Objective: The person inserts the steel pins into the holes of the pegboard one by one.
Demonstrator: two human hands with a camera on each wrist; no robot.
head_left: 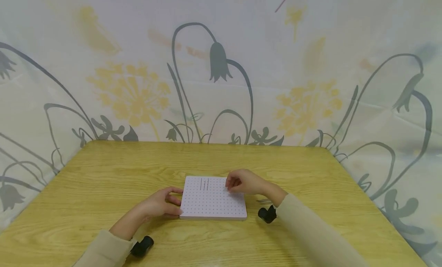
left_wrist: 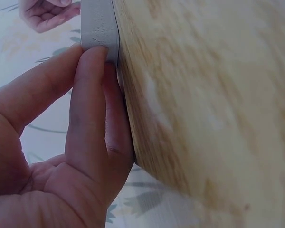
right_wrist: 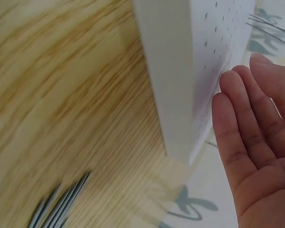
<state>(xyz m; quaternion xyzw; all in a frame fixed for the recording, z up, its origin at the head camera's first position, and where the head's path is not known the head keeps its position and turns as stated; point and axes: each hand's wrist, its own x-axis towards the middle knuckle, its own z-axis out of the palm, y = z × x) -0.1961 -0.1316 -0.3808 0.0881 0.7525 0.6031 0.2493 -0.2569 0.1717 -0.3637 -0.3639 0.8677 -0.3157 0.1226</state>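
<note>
A white board dotted with small holes (head_left: 214, 205) lies flat on the table. A few thin dark pins (head_left: 208, 184) stand upright near its far edge. My left hand (head_left: 160, 203) steadies its left side, with the thumb at the near corner; the left wrist view shows fingertips pressing the grey side (left_wrist: 99, 28). Over the board's far right part is my right hand (head_left: 245, 182), fingers bent and thumb close to the index finger. Nothing shows clearly between those fingertips, which are partly hidden in the right wrist view. Several thin metal pins (right_wrist: 66, 204) lie loose on the table right of the board.
The wooden table (head_left: 121, 163) runs back to a flower-printed curtain (head_left: 221, 106). Black wrist devices (head_left: 142, 246) sit at both cuffs. The right forearm (head_left: 310, 228) crosses over the table beside the loose pins.
</note>
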